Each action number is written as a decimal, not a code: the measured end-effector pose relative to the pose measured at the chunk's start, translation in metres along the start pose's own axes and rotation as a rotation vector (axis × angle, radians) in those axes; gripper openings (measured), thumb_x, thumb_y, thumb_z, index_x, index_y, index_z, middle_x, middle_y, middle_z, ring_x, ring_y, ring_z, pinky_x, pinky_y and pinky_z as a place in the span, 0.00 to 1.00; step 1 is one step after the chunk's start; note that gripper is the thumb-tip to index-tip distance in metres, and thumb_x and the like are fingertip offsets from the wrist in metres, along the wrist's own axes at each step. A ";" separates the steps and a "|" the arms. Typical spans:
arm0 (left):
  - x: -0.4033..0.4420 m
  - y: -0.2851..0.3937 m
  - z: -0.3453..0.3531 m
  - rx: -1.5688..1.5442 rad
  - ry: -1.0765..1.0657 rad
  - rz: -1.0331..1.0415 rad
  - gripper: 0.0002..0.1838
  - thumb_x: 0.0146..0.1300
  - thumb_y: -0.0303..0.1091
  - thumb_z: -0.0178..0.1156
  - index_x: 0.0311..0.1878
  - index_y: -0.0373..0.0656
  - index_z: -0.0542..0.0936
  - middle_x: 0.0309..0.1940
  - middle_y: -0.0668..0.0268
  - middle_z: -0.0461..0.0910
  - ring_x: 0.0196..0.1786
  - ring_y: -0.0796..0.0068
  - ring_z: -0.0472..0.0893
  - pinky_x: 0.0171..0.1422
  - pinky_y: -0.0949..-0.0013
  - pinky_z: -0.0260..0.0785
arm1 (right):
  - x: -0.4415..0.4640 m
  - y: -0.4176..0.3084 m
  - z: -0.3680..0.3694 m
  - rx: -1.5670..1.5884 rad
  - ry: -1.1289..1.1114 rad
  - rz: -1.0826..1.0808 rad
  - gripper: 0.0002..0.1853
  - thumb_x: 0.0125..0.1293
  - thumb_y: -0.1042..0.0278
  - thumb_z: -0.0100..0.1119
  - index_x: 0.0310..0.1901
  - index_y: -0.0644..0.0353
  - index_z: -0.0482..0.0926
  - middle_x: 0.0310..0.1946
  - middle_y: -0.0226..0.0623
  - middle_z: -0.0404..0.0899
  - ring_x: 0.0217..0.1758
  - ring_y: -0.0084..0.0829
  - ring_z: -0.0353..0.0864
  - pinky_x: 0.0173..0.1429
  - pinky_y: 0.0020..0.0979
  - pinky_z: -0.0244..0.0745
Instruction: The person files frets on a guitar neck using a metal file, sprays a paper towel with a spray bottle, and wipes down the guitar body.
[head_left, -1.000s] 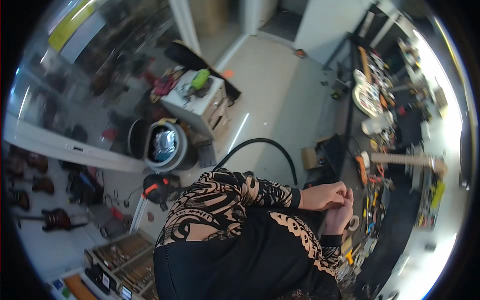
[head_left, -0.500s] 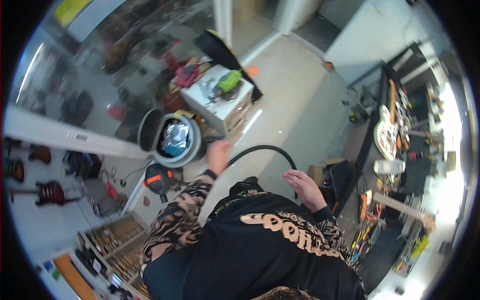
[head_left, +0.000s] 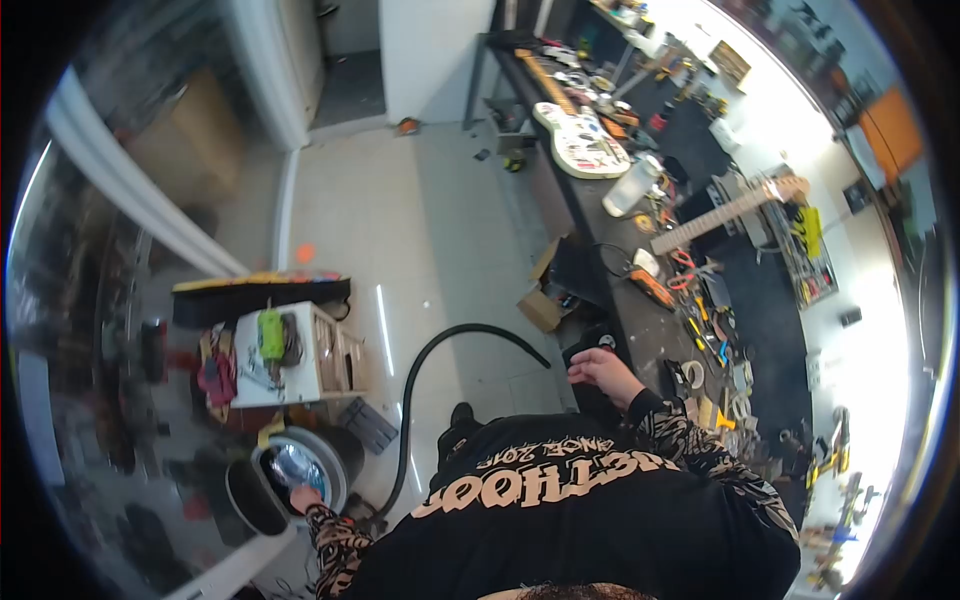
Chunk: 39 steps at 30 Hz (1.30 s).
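At the lower left, my left hand [head_left: 306, 498] is over the open mouth of a round grey bin [head_left: 335, 490], beside shiny silver material [head_left: 293, 465] inside it. The fingers of that hand are too small and hidden to make out. My right hand [head_left: 603, 373] is in front of my body near the dark workbench [head_left: 640, 335], its fingers stretched out and nothing seen in them. A black hose [head_left: 410, 390] curves over the floor between my two hands.
A white cabinet [head_left: 325, 355] with a green item [head_left: 270, 335] on top is beyond the bin. The workbench bears a white guitar body [head_left: 580, 142], a guitar neck [head_left: 725, 213], a roll of tape [head_left: 693, 374] and several tools. A cardboard box [head_left: 541, 309] is beside it.
My hands were together near the bench and have parted. The left one has moved left to the bin; the right stays near the bench with fingers extended. The view has turned.
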<state>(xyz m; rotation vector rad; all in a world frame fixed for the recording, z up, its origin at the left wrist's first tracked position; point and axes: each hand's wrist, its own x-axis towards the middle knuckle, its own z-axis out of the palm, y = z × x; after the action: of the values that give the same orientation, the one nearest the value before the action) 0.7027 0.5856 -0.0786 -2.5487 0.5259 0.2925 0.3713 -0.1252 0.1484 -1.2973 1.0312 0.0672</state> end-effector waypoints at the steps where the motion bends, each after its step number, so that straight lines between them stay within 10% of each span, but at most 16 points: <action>1: 0.010 0.012 0.005 0.010 -0.064 -0.069 0.08 0.68 0.36 0.69 0.44 0.48 0.95 0.31 0.63 0.90 0.37 0.64 0.90 0.39 0.61 0.81 | -0.002 -0.003 -0.017 0.051 0.068 -0.033 0.19 0.84 0.78 0.54 0.71 0.70 0.80 0.61 0.49 0.90 0.61 0.39 0.94 0.71 0.36 0.86; 3: 0.030 0.040 -0.005 -0.060 -0.114 -0.237 0.13 0.70 0.48 0.73 0.41 0.51 0.98 0.38 0.63 0.96 0.47 0.60 0.97 0.49 0.58 0.88 | -0.002 -0.021 -0.064 0.106 0.221 -0.175 0.17 0.82 0.77 0.55 0.67 0.66 0.81 0.56 0.42 0.90 0.57 0.34 0.94 0.61 0.35 0.87; 6: 0.051 0.108 -0.068 -1.078 0.159 -0.592 0.21 0.81 0.42 0.67 0.38 0.31 0.92 0.34 0.43 0.91 0.42 0.43 0.94 0.45 0.43 0.81 | -0.016 -0.080 -0.153 0.140 0.514 -0.525 0.13 0.82 0.73 0.58 0.63 0.63 0.83 0.51 0.33 0.89 0.49 0.26 0.90 0.55 0.33 0.87; 7: 0.070 0.138 -0.070 -1.079 0.457 -0.488 0.27 0.84 0.44 0.65 0.34 0.25 0.87 0.27 0.42 0.87 0.34 0.41 0.88 0.43 0.39 0.75 | -0.019 -0.100 -0.193 0.087 0.664 -0.645 0.12 0.83 0.71 0.59 0.62 0.63 0.83 0.47 0.33 0.89 0.45 0.24 0.88 0.52 0.31 0.85; 10: 0.112 0.210 -0.123 -1.408 0.175 -0.271 0.28 0.87 0.41 0.61 0.37 0.20 0.84 0.31 0.37 0.86 0.35 0.35 0.81 0.48 0.40 0.73 | -0.082 -0.202 -0.266 0.138 0.942 -0.871 0.14 0.85 0.64 0.61 0.61 0.66 0.83 0.40 0.31 0.87 0.37 0.20 0.81 0.44 0.26 0.77; 14: 0.122 0.291 -0.197 -1.288 0.115 0.172 0.27 0.84 0.45 0.64 0.37 0.24 0.84 0.25 0.43 0.81 0.29 0.42 0.83 0.41 0.43 0.76 | -0.144 -0.305 -0.354 0.159 1.079 -1.174 0.26 0.86 0.54 0.68 0.69 0.71 0.79 0.53 0.34 0.87 0.46 0.22 0.84 0.48 0.28 0.79; 16: 0.106 0.316 -0.241 -1.268 -0.064 0.314 0.27 0.82 0.45 0.66 0.37 0.24 0.85 0.24 0.45 0.81 0.26 0.47 0.85 0.37 0.46 0.78 | -0.166 -0.350 -0.374 0.204 1.139 -1.251 0.48 0.82 0.47 0.73 0.85 0.78 0.62 0.64 0.48 0.84 0.59 0.32 0.92 0.55 0.31 0.84; 19: 0.088 0.337 -0.267 -1.286 -0.138 0.413 0.25 0.81 0.44 0.68 0.35 0.27 0.85 0.23 0.48 0.82 0.23 0.54 0.86 0.32 0.52 0.79 | -0.194 -0.406 -0.399 0.307 1.084 -1.272 0.35 0.84 0.44 0.71 0.77 0.62 0.74 0.68 0.40 0.83 0.57 0.37 0.94 0.53 0.35 0.90; 21: 0.072 0.341 -0.282 -1.265 -0.227 0.406 0.25 0.80 0.45 0.69 0.35 0.28 0.86 0.24 0.50 0.84 0.23 0.54 0.86 0.31 0.53 0.79 | -0.200 -0.422 -0.410 0.411 1.037 -1.377 0.30 0.82 0.50 0.72 0.66 0.71 0.79 0.55 0.43 0.90 0.53 0.35 0.95 0.48 0.35 0.88; 27: 0.072 0.377 -0.294 -1.141 -0.277 0.584 0.22 0.78 0.44 0.71 0.39 0.30 0.87 0.26 0.56 0.86 0.29 0.62 0.89 0.37 0.56 0.81 | -0.170 -0.369 -0.388 -0.513 1.616 -1.223 0.17 0.80 0.60 0.70 0.53 0.69 0.83 0.49 0.61 0.88 0.53 0.61 0.89 0.60 0.54 0.80; 32: 0.069 0.449 -0.380 -1.220 -0.395 0.878 0.19 0.80 0.45 0.69 0.47 0.34 0.90 0.34 0.62 0.91 0.38 0.69 0.90 0.47 0.61 0.82 | -0.142 -0.240 -0.310 -0.564 1.113 -1.216 0.15 0.78 0.67 0.73 0.58 0.68 0.85 0.50 0.54 0.89 0.58 0.52 0.88 0.64 0.47 0.81; 37: -0.040 0.484 -0.585 -1.783 -0.993 1.193 0.22 0.92 0.48 0.60 0.69 0.39 0.85 0.62 0.65 0.90 0.65 0.71 0.87 0.69 0.62 0.82 | -0.135 -0.123 -0.166 0.176 0.288 -0.784 0.17 0.79 0.71 0.74 0.64 0.66 0.86 0.57 0.37 0.90 0.61 0.29 0.86 0.69 0.37 0.81; 39: -0.057 0.492 -0.617 -1.862 -1.217 1.183 0.22 0.93 0.46 0.58 0.72 0.37 0.83 0.64 0.63 0.88 0.69 0.69 0.86 0.73 0.59 0.82 | -0.134 -0.092 -0.129 0.214 0.278 -0.740 0.17 0.81 0.69 0.74 0.64 0.67 0.86 0.59 0.39 0.88 0.63 0.30 0.86 0.72 0.36 0.80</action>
<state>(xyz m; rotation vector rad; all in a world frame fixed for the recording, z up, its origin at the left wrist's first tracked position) 0.5071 -0.1119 0.2406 -1.6996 1.4523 3.6569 0.2713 -0.1945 0.3163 -1.4391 0.7045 -0.7819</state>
